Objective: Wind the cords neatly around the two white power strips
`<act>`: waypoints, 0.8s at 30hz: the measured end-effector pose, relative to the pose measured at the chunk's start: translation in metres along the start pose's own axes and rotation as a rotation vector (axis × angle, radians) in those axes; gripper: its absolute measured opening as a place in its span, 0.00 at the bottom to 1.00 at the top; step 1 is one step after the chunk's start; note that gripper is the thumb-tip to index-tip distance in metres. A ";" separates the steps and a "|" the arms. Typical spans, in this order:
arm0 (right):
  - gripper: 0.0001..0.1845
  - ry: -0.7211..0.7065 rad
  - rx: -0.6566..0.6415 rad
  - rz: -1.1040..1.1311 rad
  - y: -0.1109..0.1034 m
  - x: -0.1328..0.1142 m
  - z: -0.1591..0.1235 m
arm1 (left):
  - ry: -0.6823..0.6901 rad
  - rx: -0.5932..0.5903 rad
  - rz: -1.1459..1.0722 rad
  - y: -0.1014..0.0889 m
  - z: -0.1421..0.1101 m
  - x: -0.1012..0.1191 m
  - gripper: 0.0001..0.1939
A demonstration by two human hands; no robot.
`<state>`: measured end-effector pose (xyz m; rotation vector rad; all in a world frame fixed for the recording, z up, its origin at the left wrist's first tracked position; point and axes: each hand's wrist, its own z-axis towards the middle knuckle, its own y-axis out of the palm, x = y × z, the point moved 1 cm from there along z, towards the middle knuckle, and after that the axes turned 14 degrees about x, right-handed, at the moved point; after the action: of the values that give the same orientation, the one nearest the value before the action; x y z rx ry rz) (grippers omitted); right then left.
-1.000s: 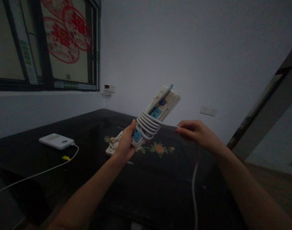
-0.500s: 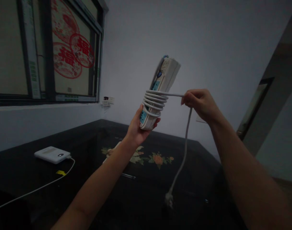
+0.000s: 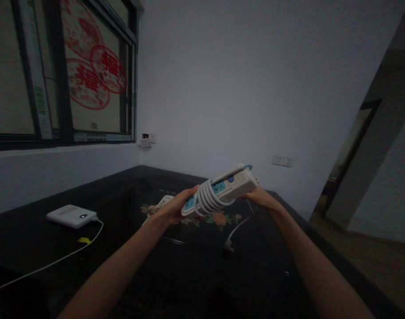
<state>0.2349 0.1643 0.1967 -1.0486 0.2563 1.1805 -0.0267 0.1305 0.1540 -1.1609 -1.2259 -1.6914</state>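
Observation:
A white power strip [image 3: 233,182] with blue sockets is held over the black table [image 3: 122,177], lying nearly level. Its white cord [image 3: 209,199] is coiled several times round its middle. My left hand [image 3: 174,208] grips the near end of the strip. My right hand [image 3: 260,197] is behind the far end, fingers closed on the cord. The loose cord tail with its plug [image 3: 229,244] hangs down to the tabletop.
A white power bank [image 3: 71,215] with a white cable [image 3: 56,261] lies on the left of the table. Another white strip [image 3: 162,203] lies behind my left hand. Flower decals [image 3: 222,219] mark the tabletop. A window [image 3: 66,75] is left, wall sockets [image 3: 282,160] right.
The strip has come down from upright at head height to nearly level over the table. My right hand moved from pulling the cord out to the side to behind the strip's far end.

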 end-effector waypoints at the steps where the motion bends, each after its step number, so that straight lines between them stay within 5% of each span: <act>1: 0.18 0.010 -0.013 0.015 0.001 0.003 -0.002 | -0.067 -0.036 0.026 -0.004 0.001 -0.005 0.20; 6: 0.15 0.079 -0.183 0.035 0.008 0.010 -0.013 | -0.073 -0.108 0.245 -0.026 0.010 -0.022 0.22; 15: 0.11 0.112 -0.270 -0.270 0.035 0.000 -0.018 | 0.426 -0.358 1.119 -0.008 -0.013 0.001 0.17; 18: 0.11 0.064 -0.175 -0.458 0.049 -0.007 -0.018 | 0.472 -0.298 1.281 -0.001 -0.020 -0.003 0.19; 24: 0.13 0.094 0.119 -0.728 0.067 -0.012 -0.019 | 0.523 0.074 1.442 -0.004 -0.008 -0.032 0.19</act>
<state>0.1793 0.1418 0.1587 -0.9715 0.0060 0.4558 -0.0221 0.1256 0.1215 -0.9964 0.0344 -0.6922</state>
